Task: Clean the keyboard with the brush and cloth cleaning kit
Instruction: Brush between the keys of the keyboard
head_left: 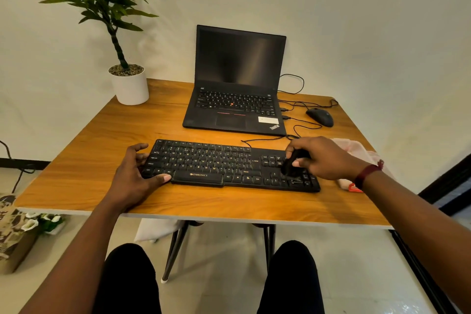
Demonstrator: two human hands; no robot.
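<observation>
The left hand [132, 173] curls its fingers [140, 147] round the left end of the keyboard [216, 163] on the worktop [96, 160] while the right hand [321, 158] pinches the brush [293, 164] over the number pad, best swept lightly between keys.

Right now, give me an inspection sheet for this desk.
Surface: wooden table, white-edged.
Job's things: black keyboard near the front; dark brush on its right keys; pinkish cloth beside its right end.
Clutter: open laptop, mouse, potted plant.
Hands: left hand holds keyboard's left end; right hand grips brush.
Cables: black cables loop right of laptop.
Surroundings: pale wall; printed bag on floor, left.
</observation>
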